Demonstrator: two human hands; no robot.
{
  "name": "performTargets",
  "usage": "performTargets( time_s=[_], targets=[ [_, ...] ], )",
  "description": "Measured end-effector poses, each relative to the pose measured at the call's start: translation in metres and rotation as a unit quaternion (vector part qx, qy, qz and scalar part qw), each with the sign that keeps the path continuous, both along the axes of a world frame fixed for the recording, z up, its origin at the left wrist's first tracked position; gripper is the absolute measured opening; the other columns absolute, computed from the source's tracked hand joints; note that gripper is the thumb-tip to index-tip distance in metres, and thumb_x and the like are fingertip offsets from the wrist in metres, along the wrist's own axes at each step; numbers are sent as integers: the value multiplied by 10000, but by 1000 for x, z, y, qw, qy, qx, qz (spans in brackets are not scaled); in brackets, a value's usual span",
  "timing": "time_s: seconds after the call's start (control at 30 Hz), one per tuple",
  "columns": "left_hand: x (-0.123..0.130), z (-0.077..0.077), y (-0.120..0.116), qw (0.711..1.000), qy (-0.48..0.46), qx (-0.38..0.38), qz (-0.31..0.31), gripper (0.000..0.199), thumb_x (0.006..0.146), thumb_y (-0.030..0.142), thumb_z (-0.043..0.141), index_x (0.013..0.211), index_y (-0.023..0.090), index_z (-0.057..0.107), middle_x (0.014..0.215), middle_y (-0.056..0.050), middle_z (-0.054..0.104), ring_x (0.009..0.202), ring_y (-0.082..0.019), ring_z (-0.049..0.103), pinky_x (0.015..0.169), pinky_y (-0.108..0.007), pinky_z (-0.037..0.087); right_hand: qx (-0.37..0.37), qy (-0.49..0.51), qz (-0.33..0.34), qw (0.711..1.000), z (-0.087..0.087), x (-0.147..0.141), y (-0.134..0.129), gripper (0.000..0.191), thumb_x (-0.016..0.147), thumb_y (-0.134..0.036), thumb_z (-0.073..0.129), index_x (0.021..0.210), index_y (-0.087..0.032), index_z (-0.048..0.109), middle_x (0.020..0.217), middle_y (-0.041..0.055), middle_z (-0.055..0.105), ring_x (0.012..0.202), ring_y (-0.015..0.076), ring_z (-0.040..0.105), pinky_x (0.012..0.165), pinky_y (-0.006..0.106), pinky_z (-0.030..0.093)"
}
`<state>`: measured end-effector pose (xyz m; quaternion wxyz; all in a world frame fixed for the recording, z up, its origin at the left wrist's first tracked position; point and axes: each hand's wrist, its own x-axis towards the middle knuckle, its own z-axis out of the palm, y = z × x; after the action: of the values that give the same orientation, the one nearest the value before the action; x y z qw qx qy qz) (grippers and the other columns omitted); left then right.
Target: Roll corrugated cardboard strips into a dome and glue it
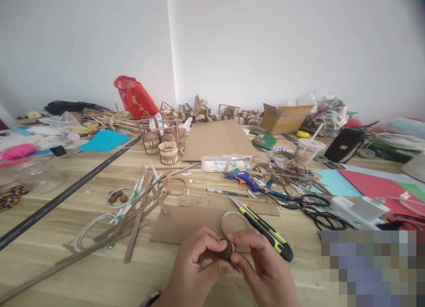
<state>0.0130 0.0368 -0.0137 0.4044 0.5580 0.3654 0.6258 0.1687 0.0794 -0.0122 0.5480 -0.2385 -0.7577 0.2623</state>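
Close in front of me, my left hand [202,258] and my right hand [262,262] both pinch a small brown coil of cardboard strip [226,250]. The coil's edge looks corrugated, and a short tail of strip sticks out between my thumbs. My fingers cover much of it. Just beyond my fingertips, a whitish ring [223,218] lies partly over a flat piece of cardboard [179,225]. To the right of the ring rests a yellow and black utility knife [265,229] with its blade showing.
Cardboard strips [136,231] and rings litter the left side. Past the knife lie a pen [227,192], a blue glue gun [244,179] and black cables [315,205]. Small slatted buckets [168,153] stand further back, near a large cardboard sheet [215,138]. A plastic cup [308,149] is at right.
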Motion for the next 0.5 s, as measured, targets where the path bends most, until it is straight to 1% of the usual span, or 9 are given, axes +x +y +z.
performTargets(
  time_s=[0.13, 0.2, 0.27, 0.33, 0.4, 0.43, 0.5],
  targets=[
    [2, -4, -1, 999, -18, -26, -24, 126, 791, 297, 758, 824, 192, 696, 833, -27, 611, 758, -133, 604, 663, -200, 482, 15, 5, -3, 1000, 1, -3, -1, 69, 911, -203, 584, 956, -256, 584, 810, 36, 667, 744, 165, 675, 652, 249, 574],
    [2, -4, -2, 999, -29, -32, -29, 145, 781, 316, 768, 846, 201, 711, 864, -38, 623, 783, -144, 608, 681, -211, 482, 25, -4, -11, 1000, 2, -3, -3, 87, 907, -178, 577, 937, -259, 583, 815, 34, 661, 757, 170, 673, 653, 257, 573],
    [1, -2, -4, 998, -42, -33, -35, 226, 766, 396, 767, 885, 209, 721, 910, -56, 631, 803, -162, 611, 687, -228, 486, 44, -22, -19, 999, 2, -3, -4, 120, 892, -155, 586, 935, -266, 586, 826, 31, 662, 771, 172, 673, 656, 259, 573],
    [-1, 1, -5, 998, -31, -33, -35, 302, 807, 483, 696, 911, 202, 729, 939, -80, 639, 832, -187, 614, 715, -257, 490, 57, -34, -20, 998, 2, -3, -4, 149, 877, -145, 604, 950, -273, 587, 833, 25, 663, 775, 171, 673, 664, 259, 573],
    [-3, 4, -5, 999, -7, -46, -29, 335, 879, 489, 603, 880, 181, 734, 922, -95, 654, 852, -198, 617, 756, -277, 483, 60, -35, -16, 997, 1, -2, -5, 163, 869, -147, 621, 960, -278, 583, 831, 18, 658, 778, 166, 672, 676, 255, 574],
    [-3, 5, -5, 998, -9, -57, -31, 335, 891, 475, 593, 850, 173, 732, 903, -94, 662, 854, -197, 619, 769, -280, 478, 60, -33, -14, 998, 1, -2, -4, 170, 867, -148, 626, 966, -279, 580, 831, 15, 657, 782, 164, 673, 682, 253, 574],
    [-3, 4, -3, 993, -54, -101, -40, 285, 850, 452, 663, 849, 174, 726, 872, -79, 680, 836, -189, 626, 765, -274, 478, 65, -30, -10, 997, 0, -2, -4, 190, 865, -145, 630, 983, -281, 571, 837, 13, 660, 787, 163, 677, 688, 252, 575]
  ],
)
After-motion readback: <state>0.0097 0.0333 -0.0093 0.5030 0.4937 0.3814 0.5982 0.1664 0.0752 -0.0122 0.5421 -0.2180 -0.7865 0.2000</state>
